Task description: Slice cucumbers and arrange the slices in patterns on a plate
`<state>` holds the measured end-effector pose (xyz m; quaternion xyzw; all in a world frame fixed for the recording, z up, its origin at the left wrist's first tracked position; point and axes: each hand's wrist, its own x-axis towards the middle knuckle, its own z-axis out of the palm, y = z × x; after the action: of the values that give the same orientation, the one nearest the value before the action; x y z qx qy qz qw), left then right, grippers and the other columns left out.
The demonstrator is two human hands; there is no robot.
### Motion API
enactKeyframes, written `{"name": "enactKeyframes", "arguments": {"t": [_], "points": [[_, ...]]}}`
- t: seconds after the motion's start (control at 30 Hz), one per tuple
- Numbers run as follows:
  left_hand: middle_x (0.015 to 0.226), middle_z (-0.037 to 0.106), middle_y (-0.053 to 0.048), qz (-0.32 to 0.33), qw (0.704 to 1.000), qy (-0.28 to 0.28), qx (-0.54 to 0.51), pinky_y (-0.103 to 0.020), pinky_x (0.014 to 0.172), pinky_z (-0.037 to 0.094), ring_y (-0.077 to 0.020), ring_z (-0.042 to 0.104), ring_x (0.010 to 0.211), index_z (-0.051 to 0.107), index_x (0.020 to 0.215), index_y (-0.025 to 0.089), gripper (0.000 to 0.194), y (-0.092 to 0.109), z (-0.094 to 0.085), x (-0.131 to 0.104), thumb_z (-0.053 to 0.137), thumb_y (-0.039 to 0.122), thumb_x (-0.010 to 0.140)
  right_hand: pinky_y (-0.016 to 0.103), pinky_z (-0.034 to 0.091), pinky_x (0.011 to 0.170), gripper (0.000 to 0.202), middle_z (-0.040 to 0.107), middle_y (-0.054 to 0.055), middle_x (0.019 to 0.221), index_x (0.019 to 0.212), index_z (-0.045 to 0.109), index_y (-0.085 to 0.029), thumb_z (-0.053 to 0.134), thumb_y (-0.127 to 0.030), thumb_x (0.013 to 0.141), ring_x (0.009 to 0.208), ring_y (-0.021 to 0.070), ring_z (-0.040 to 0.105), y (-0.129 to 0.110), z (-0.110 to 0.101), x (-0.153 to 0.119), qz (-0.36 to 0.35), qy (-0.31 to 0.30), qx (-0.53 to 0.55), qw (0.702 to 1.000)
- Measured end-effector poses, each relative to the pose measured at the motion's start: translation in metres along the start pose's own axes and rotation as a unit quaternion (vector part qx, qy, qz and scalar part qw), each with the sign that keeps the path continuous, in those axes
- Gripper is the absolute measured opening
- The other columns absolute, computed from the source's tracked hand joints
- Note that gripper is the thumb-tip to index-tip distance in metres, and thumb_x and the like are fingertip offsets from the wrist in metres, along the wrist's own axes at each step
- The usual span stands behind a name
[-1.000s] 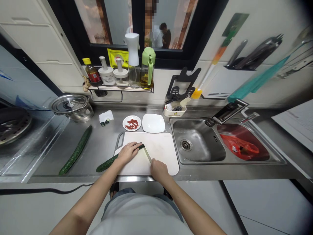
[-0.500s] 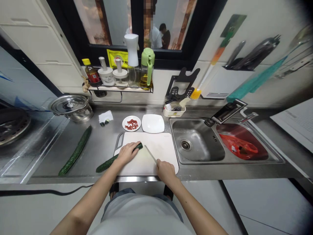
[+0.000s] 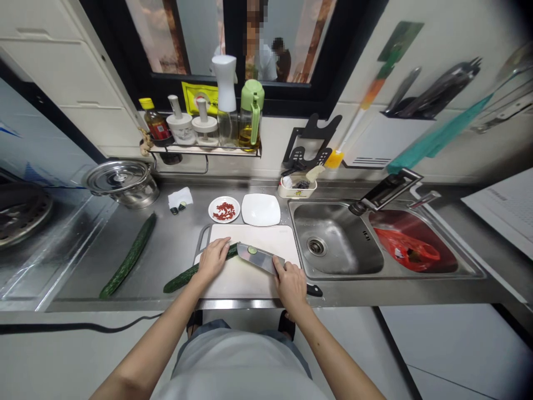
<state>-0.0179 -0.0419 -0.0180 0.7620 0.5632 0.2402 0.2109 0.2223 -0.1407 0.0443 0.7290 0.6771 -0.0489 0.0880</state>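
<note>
A cucumber (image 3: pixel 181 279) lies slantwise over the left edge of the white cutting board (image 3: pixel 270 237), its cut end near the board's middle. Fingers of my left hand (image 3: pixel 212 259) are closed around it near that end. My right hand (image 3: pixel 290 283) grips a kitchen knife (image 3: pixel 262 261), whose black handle end shows past the hand. The blade is tilted with its broad face up, its tip at the cucumber's cut end. One round cucumber slice (image 3: pixel 252 250) rests on the blade. Another whole cucumber (image 3: pixel 129 258) lies left on the steel counter.
Behind the board stand a plate of chopped red pieces (image 3: pixel 216 217) and a white plate (image 3: pixel 261 210). A double sink (image 3: pixel 333 275) with a faucet is on the right. A lidded pot (image 3: pixel 137 194) and a white paper with cucumber ends (image 3: pixel 181 196) are back left.
The knife has turned from edge-on to showing its broad face, now carrying a slice. My right hand has shifted slightly right, and my left hand slightly back along the cucumber.
</note>
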Motion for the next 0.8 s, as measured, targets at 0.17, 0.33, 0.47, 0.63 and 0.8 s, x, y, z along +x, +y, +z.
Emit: {"name": "enactKeyframes", "arguments": {"t": [0.17,0.33,0.47,0.63,0.8], "points": [[0.12,0.063,-0.007,0.02,0.999,0.021,-0.042,-0.039,0.098,0.043,-0.0236,0.057,0.111,0.059,0.123,0.023,0.042,0.021,-0.009,0.002,0.047,0.046,0.09,0.032,0.031,0.077,0.052,0.06,0.01,0.102,0.139,0.044,-0.028,0.051,-0.023,0.088,0.091,0.0216,0.051,-0.002,0.001,0.001,-0.006,0.003,0.002,1.0],[0.106,0.068,-0.006,0.071,0.993,-0.064,-0.07,-0.037,0.093,0.044,-0.0228,0.06,0.102,0.067,0.104,0.023,0.034,0.043,-0.017,0.012,0.059,0.048,0.082,0.033,0.029,0.076,0.053,0.059,0.009,0.095,0.139,0.045,-0.029,0.052,-0.024,0.087,0.089,0.0218,0.049,-0.004,0.005,0.0,-0.042,0.045,0.012,0.998],[0.099,0.069,-0.004,0.05,0.985,-0.101,-0.131,-0.033,0.087,0.046,-0.0198,0.061,0.094,0.068,0.093,0.022,0.025,0.041,-0.019,0.018,0.063,0.042,0.079,0.034,0.027,0.074,0.053,0.058,0.009,0.092,0.138,0.046,-0.028,0.052,-0.024,0.086,0.086,0.0219,0.047,-0.004,0.006,0.0,-0.061,0.067,0.013,0.996],[0.095,0.068,-0.004,0.014,0.971,-0.081,-0.223,-0.031,0.085,0.047,-0.0183,0.062,0.091,0.067,0.084,0.019,0.018,0.036,-0.022,0.02,0.065,0.036,0.077,0.033,0.027,0.073,0.053,0.057,0.009,0.091,0.138,0.046,-0.028,0.051,-0.021,0.085,0.084,0.0216,0.046,-0.004,0.006,0.002,-0.069,0.077,0.009,0.995],[0.073,0.066,-0.001,-0.128,0.951,0.03,-0.28,-0.025,0.068,0.048,-0.0136,0.06,0.07,0.064,0.075,0.017,0.023,0.022,-0.025,0.029,0.069,0.039,0.07,0.033,0.027,0.075,0.052,0.057,0.008,0.091,0.136,0.048,-0.029,0.055,-0.025,0.084,0.085,0.0209,0.046,0.001,0.011,0.005,-0.065,0.074,0.012,0.995]]}}
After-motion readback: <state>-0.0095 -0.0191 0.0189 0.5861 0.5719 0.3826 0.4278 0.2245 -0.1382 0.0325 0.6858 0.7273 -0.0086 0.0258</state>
